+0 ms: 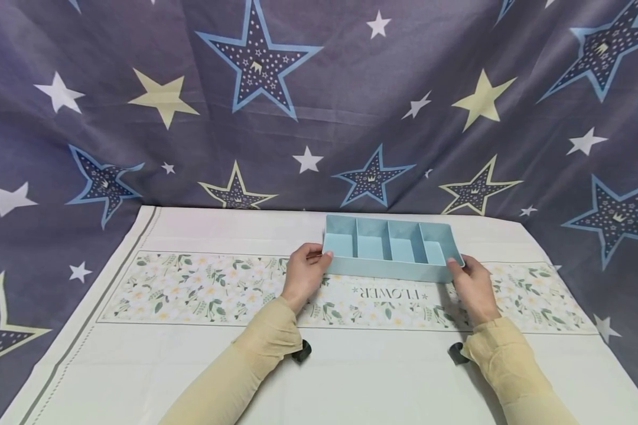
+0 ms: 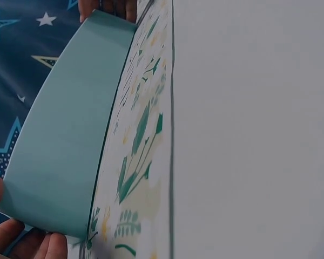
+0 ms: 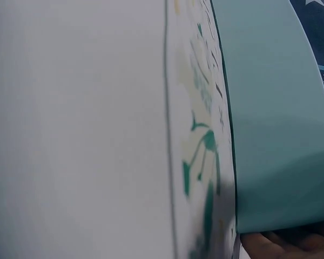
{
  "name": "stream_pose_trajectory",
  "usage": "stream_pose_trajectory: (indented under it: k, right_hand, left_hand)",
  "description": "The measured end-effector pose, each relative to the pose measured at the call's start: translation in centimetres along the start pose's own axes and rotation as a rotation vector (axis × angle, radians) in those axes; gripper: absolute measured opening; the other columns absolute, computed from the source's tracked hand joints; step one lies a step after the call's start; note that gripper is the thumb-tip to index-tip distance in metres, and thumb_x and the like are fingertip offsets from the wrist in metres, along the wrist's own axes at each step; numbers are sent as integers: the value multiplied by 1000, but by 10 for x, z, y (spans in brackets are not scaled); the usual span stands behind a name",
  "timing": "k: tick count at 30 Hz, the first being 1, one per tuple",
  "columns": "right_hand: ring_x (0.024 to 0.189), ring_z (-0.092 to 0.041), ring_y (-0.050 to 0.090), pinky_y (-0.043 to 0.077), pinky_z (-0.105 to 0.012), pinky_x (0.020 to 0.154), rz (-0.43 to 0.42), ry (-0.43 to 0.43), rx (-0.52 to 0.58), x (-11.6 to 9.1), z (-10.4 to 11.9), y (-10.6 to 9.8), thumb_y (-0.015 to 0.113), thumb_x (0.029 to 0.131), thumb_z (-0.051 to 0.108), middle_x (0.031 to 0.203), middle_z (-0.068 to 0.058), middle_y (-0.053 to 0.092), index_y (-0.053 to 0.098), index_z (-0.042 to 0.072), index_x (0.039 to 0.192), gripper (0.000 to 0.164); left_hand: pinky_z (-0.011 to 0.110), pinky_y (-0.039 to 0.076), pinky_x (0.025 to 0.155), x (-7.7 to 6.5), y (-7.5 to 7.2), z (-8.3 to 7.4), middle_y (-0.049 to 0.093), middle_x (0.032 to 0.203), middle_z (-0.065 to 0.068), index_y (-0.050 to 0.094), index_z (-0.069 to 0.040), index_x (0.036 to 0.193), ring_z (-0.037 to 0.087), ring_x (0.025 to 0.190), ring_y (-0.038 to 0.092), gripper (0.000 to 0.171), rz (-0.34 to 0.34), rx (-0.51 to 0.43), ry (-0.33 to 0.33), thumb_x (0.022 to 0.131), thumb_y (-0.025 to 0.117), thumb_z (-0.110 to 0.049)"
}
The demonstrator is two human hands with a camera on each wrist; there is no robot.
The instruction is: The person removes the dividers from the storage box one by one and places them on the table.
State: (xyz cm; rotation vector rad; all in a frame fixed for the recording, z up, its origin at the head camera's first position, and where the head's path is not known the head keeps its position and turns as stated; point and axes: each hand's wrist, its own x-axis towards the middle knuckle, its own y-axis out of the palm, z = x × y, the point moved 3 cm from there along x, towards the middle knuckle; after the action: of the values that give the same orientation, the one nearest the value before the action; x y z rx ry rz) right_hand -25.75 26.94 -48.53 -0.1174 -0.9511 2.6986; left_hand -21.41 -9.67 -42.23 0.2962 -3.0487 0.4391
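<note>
Toward the far edge of the white-covered worktop (image 1: pixel 372 378), somewhat right of centre, a person is holding a long, pale blue box (image 1: pixel 388 270) by its two short ends. The left hand (image 1: pixel 302 274) is grasping the left end, its thumb pressing at the near corner and its fingers (image 2: pixel 29 245) curling against the outer wall. The right hand (image 1: pixel 473 283) is gripping the opposite end likewise, its thumb bearing on the near corner. This paired hold is probably balancing the long shape, while the open top is facing upward. Whether the base is touching the worktop or hovering just above it, I cannot tell.

Three upright dividers (image 1: pixel 373 239) are splitting the box into four compartments in a row. Its walls are looking smooth, matt and stiff, like moulded plastic. Across the worktop, from the left edge toward the right, a printed floral band (image 1: pixel 191 289) is running, with the word FLOWER (image 1: pixel 390 293) appearing upside down just nearer than the box. Beige sleeves (image 1: pixel 516 366) are covering both forearms. Beyond the far edge, a softly creased, dark star-patterned curtain (image 1: pixel 329 112) is hanging.
</note>
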Motion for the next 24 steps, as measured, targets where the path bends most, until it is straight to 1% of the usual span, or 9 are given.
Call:
stream_pose_trajectory:
  k: [5,10,17,24]
  right_hand:
    - [119,-28,37,37,-52,97,-2,0,-3,0,3,3,31,86,66,137,-15,37,30,12,138,75]
    - [117,-28,39,39,-52,95,-2,-25,-10,-1,6,5,32,86,65,135,-16,39,32,11,137,74]
    - [118,-27,38,36,-52,97,6,-24,-13,-1,8,7,31,85,67,137,-15,38,31,12,137,76]
    - [117,-27,39,38,-52,96,3,-45,-9,-3,11,9,33,87,63,136,-16,38,32,12,137,72]
  left_hand:
    - [30,50,80,-2,-4,0,58,99,7,57,-4,108,11,87,55,33,-7,-8,-1,84,63,-26]
    - [30,50,80,-3,-7,1,59,100,8,57,-4,108,11,88,55,33,-7,-9,3,85,62,-26]
    - [31,50,79,-4,-11,3,58,100,8,56,-4,109,12,89,55,33,-4,-16,5,84,63,-26]
    - [31,51,78,-5,-14,1,59,99,8,57,-3,108,12,87,56,32,-19,-10,-2,84,63,-24]
